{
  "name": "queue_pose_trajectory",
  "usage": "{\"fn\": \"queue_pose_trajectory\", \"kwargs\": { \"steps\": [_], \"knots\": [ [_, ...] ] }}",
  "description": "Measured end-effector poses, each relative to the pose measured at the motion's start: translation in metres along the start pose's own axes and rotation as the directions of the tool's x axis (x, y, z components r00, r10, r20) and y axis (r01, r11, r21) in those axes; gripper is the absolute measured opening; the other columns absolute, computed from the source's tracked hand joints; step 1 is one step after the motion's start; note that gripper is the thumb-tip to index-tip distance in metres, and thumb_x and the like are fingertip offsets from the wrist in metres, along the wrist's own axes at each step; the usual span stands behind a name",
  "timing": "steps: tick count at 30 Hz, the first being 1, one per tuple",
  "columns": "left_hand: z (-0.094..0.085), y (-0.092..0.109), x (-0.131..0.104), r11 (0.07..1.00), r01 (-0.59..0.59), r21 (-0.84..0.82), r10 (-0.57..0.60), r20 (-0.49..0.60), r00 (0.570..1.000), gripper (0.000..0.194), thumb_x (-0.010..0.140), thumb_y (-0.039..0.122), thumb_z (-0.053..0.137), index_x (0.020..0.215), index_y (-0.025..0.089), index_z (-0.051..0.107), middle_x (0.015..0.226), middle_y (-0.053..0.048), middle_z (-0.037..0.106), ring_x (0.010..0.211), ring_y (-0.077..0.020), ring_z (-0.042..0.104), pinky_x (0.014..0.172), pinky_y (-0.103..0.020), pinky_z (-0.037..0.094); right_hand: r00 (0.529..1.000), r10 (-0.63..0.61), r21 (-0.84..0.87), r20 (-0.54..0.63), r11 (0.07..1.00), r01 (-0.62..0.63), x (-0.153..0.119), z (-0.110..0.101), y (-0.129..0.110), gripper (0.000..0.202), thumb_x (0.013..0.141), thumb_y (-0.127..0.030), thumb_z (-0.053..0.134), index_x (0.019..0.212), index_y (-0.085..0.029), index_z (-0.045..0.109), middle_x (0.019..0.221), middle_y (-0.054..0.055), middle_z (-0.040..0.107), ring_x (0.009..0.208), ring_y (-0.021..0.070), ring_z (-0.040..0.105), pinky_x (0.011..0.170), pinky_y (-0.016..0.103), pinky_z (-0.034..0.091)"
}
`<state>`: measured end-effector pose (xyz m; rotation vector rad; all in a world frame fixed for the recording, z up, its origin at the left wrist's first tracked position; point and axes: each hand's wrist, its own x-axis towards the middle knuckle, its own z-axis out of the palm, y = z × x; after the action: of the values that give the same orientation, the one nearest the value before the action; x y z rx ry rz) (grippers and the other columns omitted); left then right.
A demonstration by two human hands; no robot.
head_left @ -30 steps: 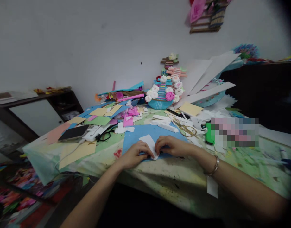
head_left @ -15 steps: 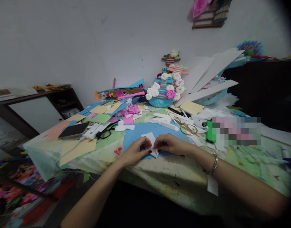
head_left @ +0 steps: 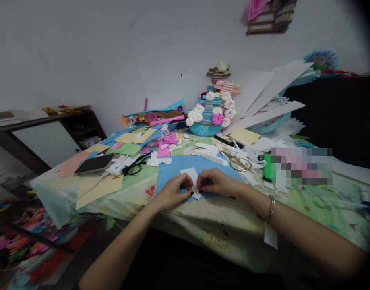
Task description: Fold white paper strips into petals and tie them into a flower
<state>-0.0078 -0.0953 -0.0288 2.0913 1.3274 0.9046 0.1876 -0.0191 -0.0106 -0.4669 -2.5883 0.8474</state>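
Wall, pale grey, fills most of the upper frame, and below it a table under a stained green-and-cream cloth runs from the left of the frame to the right edge. Dark furniture takes the right side, and a cabinet with a white door stands at the left. Long white boards lean at the upper right. At the centre of the frame a blue sheet lies flat near the table's front edge; behind it, upper centre, rises a blue craft piece dressed with white and pink rosettes. The right hand and the left hand face each other over the blue sheet, just right of and at lower centre. Both have bent fingers with narrow gaps and their tips at a small folded white paper, which lies between them on the blue sheet; whether either pinches it is unclear. A phone rests at centre left, with black-framed glasses to its right. Gold-handled scissors lie right of centre, beyond the right hand, whose wrist wears a silver bracelet.
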Motion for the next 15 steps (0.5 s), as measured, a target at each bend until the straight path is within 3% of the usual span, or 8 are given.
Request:
{"fn": "queue_pose_trajectory", "kwargs": {
  "steps": [15],
  "knots": [
    [0.0012,-0.0034,0.0017,1.0,-0.001,0.026,0.002,-0.017,1.0,0.008,0.071,0.014,0.056,0.079,0.017,0.059,0.074,0.001,0.06,0.072,-0.013,0.055,0.065,-0.022,0.042,0.997,-0.081,-0.085,0.009,0.993,0.082,0.0005,0.0021,0.0035,0.009,0.078,-0.015,0.064,0.084,-0.017,0.07,0.078,0.003,0.068,0.077,0.015,0.059,0.071,0.026,0.044]
  ]
}}
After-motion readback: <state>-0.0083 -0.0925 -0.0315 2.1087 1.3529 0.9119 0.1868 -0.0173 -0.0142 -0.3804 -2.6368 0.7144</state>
